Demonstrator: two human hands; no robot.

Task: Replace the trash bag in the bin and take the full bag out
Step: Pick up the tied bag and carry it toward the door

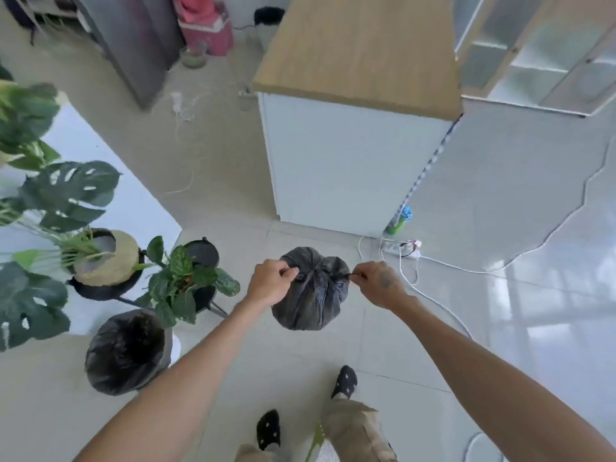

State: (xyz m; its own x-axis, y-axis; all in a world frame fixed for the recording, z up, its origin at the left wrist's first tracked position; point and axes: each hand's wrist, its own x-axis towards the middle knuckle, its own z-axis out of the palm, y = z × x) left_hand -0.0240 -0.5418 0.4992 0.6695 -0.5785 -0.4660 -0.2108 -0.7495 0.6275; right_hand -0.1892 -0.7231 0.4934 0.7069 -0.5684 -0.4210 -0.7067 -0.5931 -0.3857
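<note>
A full dark grey trash bag (311, 295) hangs in front of me above the tiled floor, its top gathered into a knot. My left hand (271, 282) pinches one end of the bag's tie on the left side. My right hand (378, 283) pinches the other end on the right, and the two ends are pulled apart. The bin (128, 351) stands on the floor at the lower left, lined with a black bag, its mouth open and the inside dark.
Potted plants on black stands (186, 278) crowd the left side next to the bin. A white cabinet with a wooden top (336, 161) stands straight ahead. A power strip (403, 249) and white cables lie on the floor to the right. My socked feet (343, 381) are below.
</note>
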